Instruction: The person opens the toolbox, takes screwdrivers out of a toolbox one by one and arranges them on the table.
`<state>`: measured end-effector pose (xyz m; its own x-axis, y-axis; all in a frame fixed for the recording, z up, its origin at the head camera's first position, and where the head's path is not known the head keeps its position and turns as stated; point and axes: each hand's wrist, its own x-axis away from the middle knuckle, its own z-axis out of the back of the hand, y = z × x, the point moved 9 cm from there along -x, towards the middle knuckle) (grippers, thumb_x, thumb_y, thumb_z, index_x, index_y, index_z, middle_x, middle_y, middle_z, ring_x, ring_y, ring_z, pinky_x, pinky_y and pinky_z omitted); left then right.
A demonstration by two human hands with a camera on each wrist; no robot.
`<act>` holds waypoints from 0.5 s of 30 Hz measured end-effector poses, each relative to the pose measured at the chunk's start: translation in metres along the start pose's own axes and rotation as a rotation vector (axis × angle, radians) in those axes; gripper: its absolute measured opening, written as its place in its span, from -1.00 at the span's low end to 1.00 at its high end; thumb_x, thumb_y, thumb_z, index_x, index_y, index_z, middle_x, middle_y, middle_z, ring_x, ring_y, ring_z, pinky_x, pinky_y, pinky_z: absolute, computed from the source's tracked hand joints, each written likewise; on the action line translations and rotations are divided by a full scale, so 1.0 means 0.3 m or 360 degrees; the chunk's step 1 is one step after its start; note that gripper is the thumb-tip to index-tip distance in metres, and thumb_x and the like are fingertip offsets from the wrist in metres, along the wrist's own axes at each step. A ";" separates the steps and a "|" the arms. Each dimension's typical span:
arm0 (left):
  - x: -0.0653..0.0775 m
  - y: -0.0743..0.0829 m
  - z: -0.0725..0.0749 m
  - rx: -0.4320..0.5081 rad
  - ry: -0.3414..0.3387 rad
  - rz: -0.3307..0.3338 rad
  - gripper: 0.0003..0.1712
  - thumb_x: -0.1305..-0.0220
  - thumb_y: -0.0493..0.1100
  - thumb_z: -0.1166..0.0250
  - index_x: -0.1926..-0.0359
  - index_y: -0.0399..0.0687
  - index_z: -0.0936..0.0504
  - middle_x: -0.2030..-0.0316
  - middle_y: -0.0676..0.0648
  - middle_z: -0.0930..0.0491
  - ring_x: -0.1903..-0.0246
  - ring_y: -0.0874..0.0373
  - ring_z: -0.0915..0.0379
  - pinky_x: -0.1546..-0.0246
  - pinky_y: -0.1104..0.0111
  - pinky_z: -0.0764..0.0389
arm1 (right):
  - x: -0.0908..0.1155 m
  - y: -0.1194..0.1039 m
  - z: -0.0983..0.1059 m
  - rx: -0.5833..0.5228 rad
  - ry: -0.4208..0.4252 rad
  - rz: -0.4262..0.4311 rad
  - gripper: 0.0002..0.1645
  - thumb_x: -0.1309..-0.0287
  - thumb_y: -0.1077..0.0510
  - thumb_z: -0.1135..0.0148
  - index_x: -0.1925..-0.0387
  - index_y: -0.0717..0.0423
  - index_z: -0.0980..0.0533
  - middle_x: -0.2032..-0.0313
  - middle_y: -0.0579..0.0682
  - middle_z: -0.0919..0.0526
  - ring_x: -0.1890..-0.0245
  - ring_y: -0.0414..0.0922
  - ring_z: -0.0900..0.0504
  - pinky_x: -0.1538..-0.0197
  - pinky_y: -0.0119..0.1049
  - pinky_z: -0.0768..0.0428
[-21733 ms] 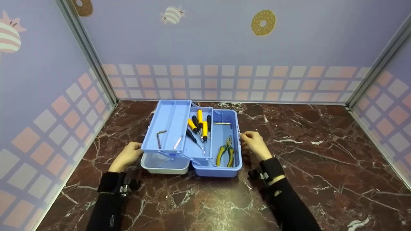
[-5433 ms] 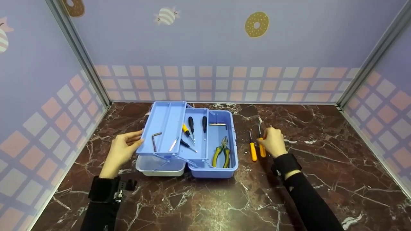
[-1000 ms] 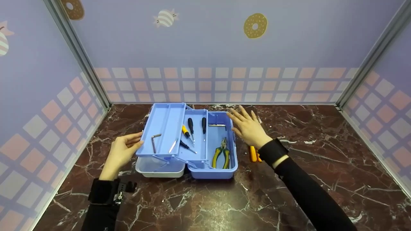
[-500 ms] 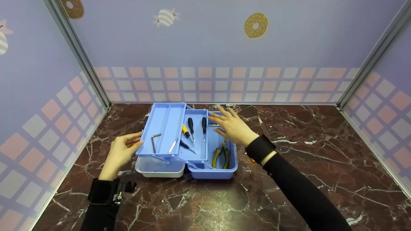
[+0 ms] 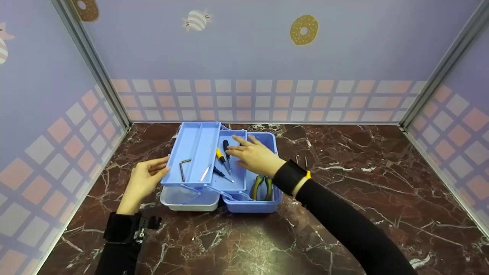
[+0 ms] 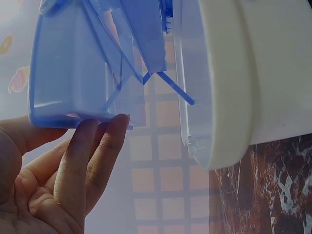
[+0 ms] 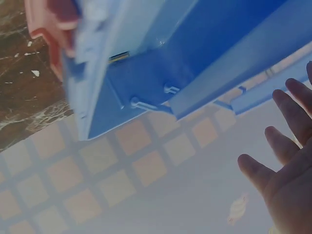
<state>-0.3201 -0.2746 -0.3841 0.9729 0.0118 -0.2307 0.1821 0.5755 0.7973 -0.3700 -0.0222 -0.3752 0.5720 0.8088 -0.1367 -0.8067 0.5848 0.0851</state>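
My left hand [image 5: 142, 181] is at the left side of the upper tray [image 5: 191, 149] of a blue toolbox [image 5: 252, 208]; in the left wrist view its fairly straight fingers touch the tray wall. Over the middle tray [image 5: 238, 183] hovers my right hand [image 5: 259, 158], fingers spread, holding nothing. Nearest its fingertips lie a black screwdriver [image 5: 226, 146] and a yellow-and-black one [image 5: 220, 156]; another black screwdriver [image 5: 219, 172] lies lower in that tray. My hand covers the other black screwdriver. Green-and-yellow pliers [image 5: 257, 189] in the box bottom are partly hidden by my right wrist.
An L-shaped hex key [image 5: 182, 168] and a thin pale blade-like piece [image 5: 205, 173] lie in the upper tray. Right of the box, yellow screwdrivers [image 5: 308, 174] lie on the marble-patterned table [image 5: 382, 202], mostly under my right sleeve. A patterned wall [image 5: 366, 49] stands behind.
My right hand has moved left from the box's right edge to above the middle tray. Earlier it was at the yellow screwdrivers, now on the table. My left hand stays at the upper tray.
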 end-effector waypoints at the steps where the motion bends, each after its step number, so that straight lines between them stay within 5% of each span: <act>1: 0.000 0.000 0.001 -0.0001 0.0000 0.0002 -0.57 -0.37 -0.30 -0.23 -0.22 -0.41 -0.51 -0.08 -0.41 -0.59 -0.10 -0.23 -0.58 0.02 0.69 -0.55 | -0.008 -0.009 -0.003 0.0026 -0.0010 0.0014 -0.43 -0.40 0.06 -0.12 -0.39 0.00 -0.36 -0.39 -0.02 -0.41 -0.53 0.06 -0.09 -0.52 0.19 -0.06; 7: 0.000 -0.003 0.000 0.0009 -0.0015 0.0017 -0.54 -0.38 -0.26 -0.24 -0.23 -0.40 -0.50 -0.11 -0.41 -0.57 -0.12 -0.23 -0.56 -0.06 0.46 -0.62 | -0.050 -0.051 -0.020 0.0279 -0.0024 0.0095 -0.50 -0.43 0.09 -0.07 -0.35 0.00 -0.41 -0.35 -0.04 -0.47 -0.49 0.01 -0.22 -0.45 0.06 -0.32; 15: -0.004 -0.012 -0.002 0.0007 -0.0020 0.0029 -0.53 -0.37 -0.26 -0.24 -0.24 -0.40 -0.49 -0.11 -0.41 -0.56 -0.12 -0.23 -0.56 -0.05 0.49 -0.63 | -0.071 -0.077 -0.028 0.0383 0.0046 0.0149 -0.57 -0.44 0.12 -0.06 -0.28 -0.03 -0.49 -0.26 -0.07 -0.57 -0.41 -0.03 -0.37 -0.29 -0.03 -0.54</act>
<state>-0.3219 -0.2764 -0.3871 0.9779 0.0121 -0.2089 0.1647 0.5716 0.8038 -0.3650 -0.0535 -0.3826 0.4890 0.8602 -0.1447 -0.7954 0.5078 0.3308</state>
